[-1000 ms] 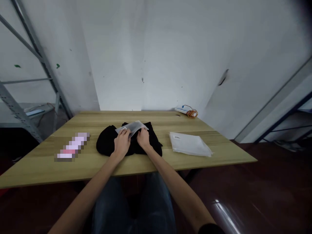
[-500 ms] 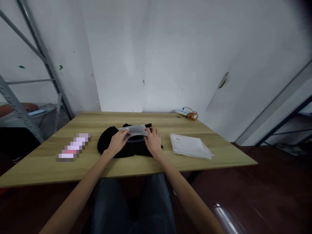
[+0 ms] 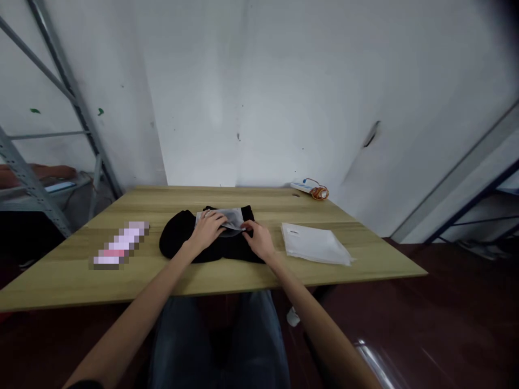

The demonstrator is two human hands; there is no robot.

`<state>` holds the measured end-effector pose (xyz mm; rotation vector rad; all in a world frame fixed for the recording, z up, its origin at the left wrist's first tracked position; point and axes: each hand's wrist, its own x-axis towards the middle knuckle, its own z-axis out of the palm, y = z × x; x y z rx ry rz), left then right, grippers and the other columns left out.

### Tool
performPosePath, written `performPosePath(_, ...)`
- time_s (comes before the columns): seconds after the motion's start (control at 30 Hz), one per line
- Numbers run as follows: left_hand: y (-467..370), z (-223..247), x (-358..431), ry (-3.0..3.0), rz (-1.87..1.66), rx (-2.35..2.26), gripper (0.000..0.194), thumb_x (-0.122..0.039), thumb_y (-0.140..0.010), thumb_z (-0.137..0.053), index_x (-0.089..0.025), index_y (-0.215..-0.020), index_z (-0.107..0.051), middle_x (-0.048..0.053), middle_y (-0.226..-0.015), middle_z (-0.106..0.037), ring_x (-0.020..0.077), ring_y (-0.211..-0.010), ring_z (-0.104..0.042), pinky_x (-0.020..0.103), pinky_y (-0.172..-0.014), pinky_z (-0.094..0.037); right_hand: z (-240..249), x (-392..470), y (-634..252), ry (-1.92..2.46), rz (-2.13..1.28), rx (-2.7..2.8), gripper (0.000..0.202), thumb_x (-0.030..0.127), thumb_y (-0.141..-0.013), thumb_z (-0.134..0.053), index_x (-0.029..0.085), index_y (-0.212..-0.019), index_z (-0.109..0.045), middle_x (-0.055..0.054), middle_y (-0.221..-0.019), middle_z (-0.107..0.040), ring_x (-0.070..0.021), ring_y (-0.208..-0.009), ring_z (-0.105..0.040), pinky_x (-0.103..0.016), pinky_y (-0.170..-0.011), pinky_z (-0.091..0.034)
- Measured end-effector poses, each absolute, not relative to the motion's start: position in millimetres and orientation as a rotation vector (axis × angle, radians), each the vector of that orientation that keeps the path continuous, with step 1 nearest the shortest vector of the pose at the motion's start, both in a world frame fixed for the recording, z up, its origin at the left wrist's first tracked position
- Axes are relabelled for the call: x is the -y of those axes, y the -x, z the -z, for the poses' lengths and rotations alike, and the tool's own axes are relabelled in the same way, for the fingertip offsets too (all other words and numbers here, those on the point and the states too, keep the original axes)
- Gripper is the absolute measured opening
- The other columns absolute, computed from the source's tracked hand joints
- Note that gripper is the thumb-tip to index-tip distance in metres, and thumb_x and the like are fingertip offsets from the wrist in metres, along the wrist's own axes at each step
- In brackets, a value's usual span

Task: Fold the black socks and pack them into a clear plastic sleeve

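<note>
A small translucent plastic bag (image 3: 233, 217) lies over a bundle of soft black fabric items (image 3: 221, 253) near the front middle of the table. My left hand (image 3: 206, 232) rests across the bag's left part, fingers over it and thumb below. At the bag's lower right corner, my right hand (image 3: 259, 242) pinches the edge between thumb and fingers. The black fabric has a rounded lobe on the left and sticks out behind the bag. What exactly the fabric items are, I cannot tell.
Right of my hands lies a stack of translucent bags (image 3: 316, 243). A blurred-out pink and white object (image 3: 121, 246) is on the left. A power strip (image 3: 300, 186) with an orange coiled cable (image 3: 319, 192) sits at the back. Another person's arm (image 3: 44, 172) shows beyond the metal rack (image 3: 30, 181).
My left hand has shifted right and further over the bag. My right hand has moved slightly right and down, now pinching the bag's corner. The bag's gaping front edge has flattened.
</note>
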<state>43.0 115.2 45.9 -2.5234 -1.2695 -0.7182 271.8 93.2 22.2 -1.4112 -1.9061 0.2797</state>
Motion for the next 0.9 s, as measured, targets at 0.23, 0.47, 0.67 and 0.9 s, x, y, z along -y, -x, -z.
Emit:
performPosePath(0.23, -53.3, -44.3, -106.8, 2.542, 0.822, 1.162, 0.024, -0.019, -0.095, -0.066, -0.025, -0.118, -0.071, 0.009, -0.124, -0.073, 0.0288, -0.123, -0.063, 0.046, -0.112, -0.046, -14.1, -87.8, -266.1, 1.381, -0.118, 1.829, 0.025, 0.015, -0.099, -0.057, 0.026, -0.107, -0.078, -0.006, -0.119, -0.071, -0.0216, -0.108, -0.069, -0.033, -0.097, -0.051)
performPosePath(0.47, -81.8, -45.2, -87.3, 2.638, 0.813, 0.979, 0.021, -0.023, -0.097, -0.068, -0.024, -0.118, -0.071, 0.009, -0.118, -0.074, 0.0275, -0.12, -0.063, 0.045, -0.112, -0.047, -15.8, -82.5, -268.9, 1.371, -0.023, 1.933, 0.025, 0.019, -0.104, -0.058, 0.026, -0.111, -0.081, -0.009, -0.119, -0.074, -0.025, -0.116, -0.065, -0.037, -0.105, -0.048)
performPosePath(0.67, -81.1, -33.8, -94.7, 2.469, 0.864, 0.993, 0.011, -0.025, -0.101, -0.065, -0.022, -0.108, -0.073, 0.007, -0.105, -0.076, 0.0275, -0.107, -0.067, 0.045, -0.101, -0.051, -14.4, -82.4, -270.2, 1.271, 0.122, 1.947, 0.02, 0.02, -0.103, -0.065, 0.027, -0.107, -0.083, -0.007, -0.118, -0.077, -0.0254, -0.113, -0.066, -0.04, -0.103, -0.05)
performPosePath(0.9, -82.0, -33.9, -86.9, 2.344, 0.952, 0.941, 0.017, -0.022, -0.106, -0.057, -0.023, -0.105, -0.074, 0.006, -0.103, -0.078, 0.0255, -0.102, -0.067, 0.043, -0.098, -0.05, -14.2, -80.1, -268.0, 1.21, 0.282, 1.94, 0.021, 0.02, -0.104, -0.064, 0.029, -0.106, -0.083, -0.006, -0.118, -0.077, -0.024, -0.111, -0.066, -0.038, -0.096, -0.05)
